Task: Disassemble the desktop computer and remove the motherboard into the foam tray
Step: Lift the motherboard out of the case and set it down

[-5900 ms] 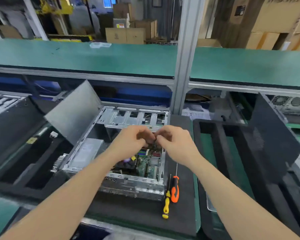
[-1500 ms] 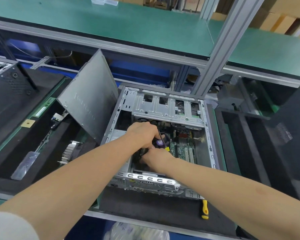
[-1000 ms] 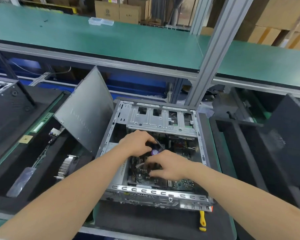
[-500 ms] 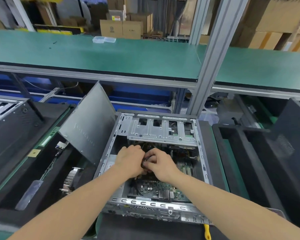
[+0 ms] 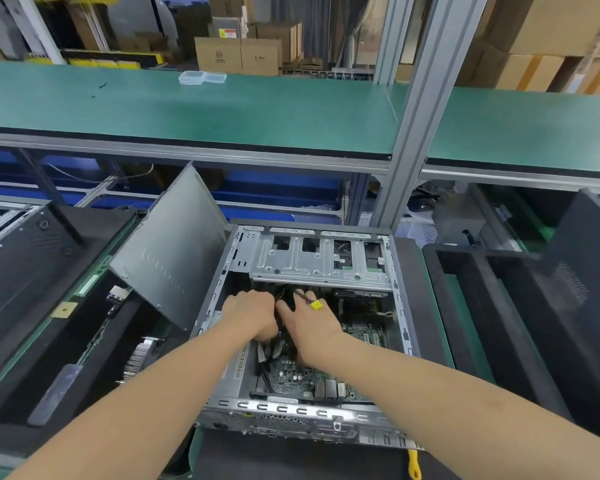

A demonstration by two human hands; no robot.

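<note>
The open desktop case (image 5: 400,327) lies flat in front of me, drive cage (image 5: 312,265) at its far end. The green motherboard (image 5: 302,379) sits in its floor, partly hidden by my hands. My left hand (image 5: 250,313) is curled down into a bundle of black cables (image 5: 279,336) just under the cage. My right hand (image 5: 312,327) is beside it, thumb touching the bundle. A thin cable with a yellow connector (image 5: 316,304) runs out between its fingers. Fingertips of both hands are hidden. A black foam tray (image 5: 437,268) stands right of the case.
The grey side panel (image 5: 174,258) leans against the case's left wall. A second foam tray (image 5: 32,403) on the left holds a heatsink (image 5: 141,356) and small parts. A yellow screwdriver handle (image 5: 413,465) lies by the case's near edge. An aluminium post (image 5: 416,133) rises behind the case.
Both hands have moved slightly further up under the drive cage. The cable with the yellow connector now shows above my right hand's fingers. My head has tilted up a little.
</note>
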